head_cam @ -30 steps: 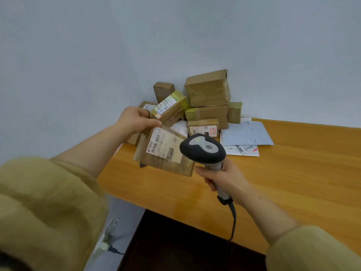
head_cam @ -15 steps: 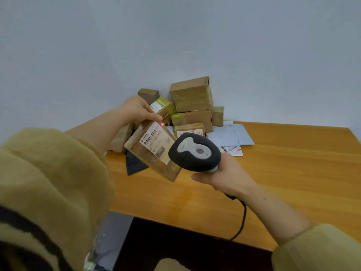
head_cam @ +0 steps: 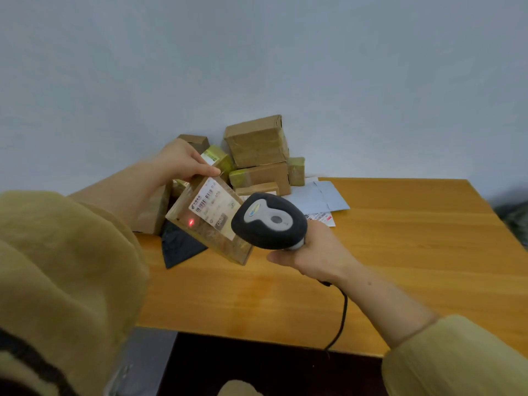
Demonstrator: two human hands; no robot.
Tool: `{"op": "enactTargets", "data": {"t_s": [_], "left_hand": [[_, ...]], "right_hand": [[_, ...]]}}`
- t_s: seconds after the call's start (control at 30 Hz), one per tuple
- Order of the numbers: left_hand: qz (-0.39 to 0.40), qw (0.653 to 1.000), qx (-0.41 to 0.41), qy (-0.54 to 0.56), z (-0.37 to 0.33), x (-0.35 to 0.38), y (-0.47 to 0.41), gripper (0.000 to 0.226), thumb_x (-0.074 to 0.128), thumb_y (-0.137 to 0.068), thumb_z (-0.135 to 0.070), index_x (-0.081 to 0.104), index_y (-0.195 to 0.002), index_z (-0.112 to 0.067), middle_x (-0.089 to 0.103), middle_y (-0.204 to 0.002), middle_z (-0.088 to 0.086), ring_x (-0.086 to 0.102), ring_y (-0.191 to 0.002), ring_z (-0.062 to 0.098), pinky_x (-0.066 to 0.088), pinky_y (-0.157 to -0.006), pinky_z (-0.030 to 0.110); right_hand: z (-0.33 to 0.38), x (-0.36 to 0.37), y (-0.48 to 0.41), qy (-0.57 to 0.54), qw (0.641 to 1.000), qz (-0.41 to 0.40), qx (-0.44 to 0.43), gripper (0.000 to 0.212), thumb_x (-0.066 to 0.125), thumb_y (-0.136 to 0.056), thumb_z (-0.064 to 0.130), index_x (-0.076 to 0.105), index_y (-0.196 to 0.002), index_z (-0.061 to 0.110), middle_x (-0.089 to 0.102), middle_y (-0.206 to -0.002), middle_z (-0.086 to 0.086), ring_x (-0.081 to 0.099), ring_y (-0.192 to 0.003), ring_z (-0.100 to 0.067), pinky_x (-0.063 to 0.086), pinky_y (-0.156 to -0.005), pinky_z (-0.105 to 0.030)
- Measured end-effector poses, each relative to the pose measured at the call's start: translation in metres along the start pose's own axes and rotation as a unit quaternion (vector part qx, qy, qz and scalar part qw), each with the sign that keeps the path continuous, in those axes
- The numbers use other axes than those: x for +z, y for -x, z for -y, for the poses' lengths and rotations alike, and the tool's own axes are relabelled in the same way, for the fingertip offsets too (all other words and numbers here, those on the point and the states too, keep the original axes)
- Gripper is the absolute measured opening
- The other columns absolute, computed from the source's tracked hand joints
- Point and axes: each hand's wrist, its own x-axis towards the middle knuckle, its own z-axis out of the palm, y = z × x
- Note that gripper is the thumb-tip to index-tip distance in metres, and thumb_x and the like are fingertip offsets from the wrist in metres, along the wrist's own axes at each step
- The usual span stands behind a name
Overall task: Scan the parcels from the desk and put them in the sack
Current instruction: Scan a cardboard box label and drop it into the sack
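A flat brown parcel [head_cam: 213,238] is held tilted above the near-left part of the wooden desk [head_cam: 400,252], clear of its surface. It is pinched at its far upper edge by the left hand [head_cam: 183,160], the thumb laid along that edge and the fingers curled behind it. A white shipping label [head_cam: 213,205] with barcodes is turned toward the camera, and a small red light spot [head_cam: 191,222] is seen on the parcel's face just below and left of the label. A dark handheld scanner [head_cam: 268,221] is gripped by its handle in the right hand [head_cam: 317,250], with the fingers wrapped round it. Its head is held just right of the parcel and overlaps the parcel's right edge in the view; whether they touch cannot be told. A black cable [head_cam: 341,318] is led from below the right hand over the desk's near edge. In the desk's far left corner, against the wall, a pile of brown boxes [head_cam: 261,175] is stacked, with the largest box [head_cam: 257,141] on top. Pale grey mailers [head_cam: 323,195] are laid flat just right of the pile. A dark pouch [head_cam: 177,247] is seen on the desk beneath the held parcel.
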Motion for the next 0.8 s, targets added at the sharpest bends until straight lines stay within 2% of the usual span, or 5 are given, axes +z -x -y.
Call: {"op": "enactTargets", "data": {"t_s": [0.23,0.33,0.43,0.6,0.8], "left_hand": [[0.013,1.000,0.002,0.014,-0.002,0.011,-0.014,0.029,0.078,-0.075,-0.032,0.073,-0.090,-0.009,0.068,-0.087,0.003,0.062,-0.079,0.012,0.048,-0.061,0.023],[0.034,0.998,-0.003,0.052,-0.005,0.020,-0.024,0.024,0.080,-0.072,-0.032,0.072,-0.082,-0.012,0.069,-0.084,0.003,0.065,-0.082,0.014,0.051,-0.064,0.023],[0.054,0.990,-0.022,0.126,-0.013,0.038,-0.033,0.027,0.083,-0.068,-0.031,0.074,-0.082,-0.011,0.073,-0.084,0.003,0.068,-0.083,0.016,0.055,-0.071,0.027],[0.164,0.936,-0.074,0.303,-0.048,0.091,-0.032,0.039,0.079,-0.067,-0.024,0.068,-0.099,-0.003,0.075,-0.092,0.009,0.072,-0.082,0.017,0.057,-0.062,0.022],[0.261,0.890,-0.100,0.359,-0.138,0.180,-0.014,0.042,0.075,-0.074,-0.012,0.062,-0.111,0.003,0.071,-0.104,0.017,0.070,-0.095,0.024,0.060,-0.074,0.031]], "right_hand": [[-0.003,0.001,-0.005,-0.010,1.000,0.013,0.010,0.040,0.076,-0.080,0.020,0.063,-0.118,0.018,0.068,-0.106,0.001,0.060,-0.092,-0.011,0.050,-0.078,-0.023],[-0.014,-0.001,-0.008,-0.068,0.997,0.020,0.038,0.026,0.076,-0.081,0.019,0.064,-0.103,0.024,0.064,-0.073,0.018,0.055,-0.061,0.003,0.040,-0.055,-0.010],[-0.037,-0.010,-0.008,-0.163,0.980,-0.023,0.111,0.017,0.074,-0.082,0.014,0.059,-0.076,0.020,0.057,-0.053,0.010,0.046,-0.041,-0.002,0.040,-0.045,-0.015],[-0.101,-0.046,0.016,-0.354,0.888,-0.191,0.224,0.022,0.071,-0.084,0.005,0.064,-0.104,0.002,0.061,-0.073,-0.011,0.055,-0.057,-0.020,0.049,-0.053,-0.031],[-0.183,-0.113,0.068,-0.493,0.778,-0.303,0.246,0.014,0.069,-0.085,0.005,0.062,-0.096,0.003,0.064,-0.078,-0.014,0.063,-0.067,-0.025,0.054,-0.061,-0.036]]}}
